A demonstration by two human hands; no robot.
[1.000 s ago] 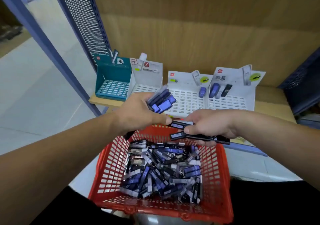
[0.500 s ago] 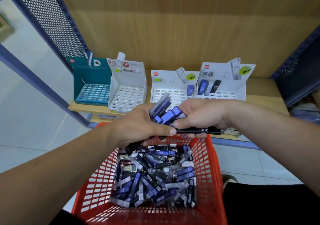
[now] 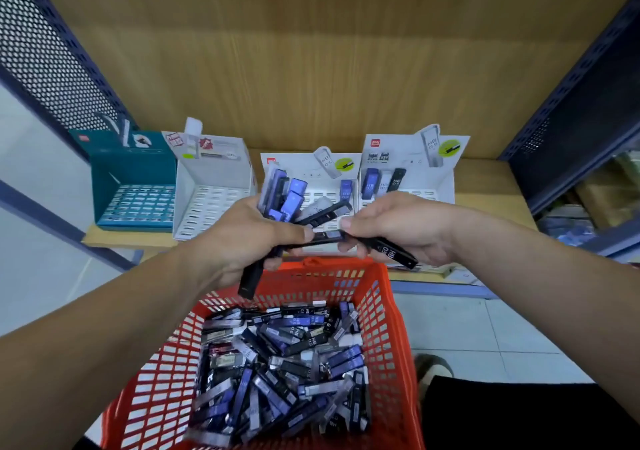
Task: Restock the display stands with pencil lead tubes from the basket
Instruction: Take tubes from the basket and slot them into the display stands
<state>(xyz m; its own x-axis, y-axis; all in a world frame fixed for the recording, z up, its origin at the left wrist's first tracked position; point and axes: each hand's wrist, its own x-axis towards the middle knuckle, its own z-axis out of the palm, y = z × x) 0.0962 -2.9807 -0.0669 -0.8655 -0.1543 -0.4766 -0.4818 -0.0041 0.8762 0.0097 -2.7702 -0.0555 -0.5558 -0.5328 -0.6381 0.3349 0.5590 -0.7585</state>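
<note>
Left hand (image 3: 239, 242) and right hand (image 3: 401, 228) grip tubes (image 3: 291, 200) above basket (image 3: 346, 266) rim.

Blue and black lead tubes (image 3: 287, 356) lie heaped in a red mesh basket (image 3: 391, 311). Four slotted display stands (image 3: 214, 179) sit in a row behind it, the right two holding a few upright tubes.

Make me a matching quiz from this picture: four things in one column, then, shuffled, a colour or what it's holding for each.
1. basket
2. leftmost stand
3. left hand
4. right hand

A. pinches a black tube
B. red
C. teal
D. grips a bunch of tubes

Pairs: 1-B, 2-C, 3-D, 4-A
</note>
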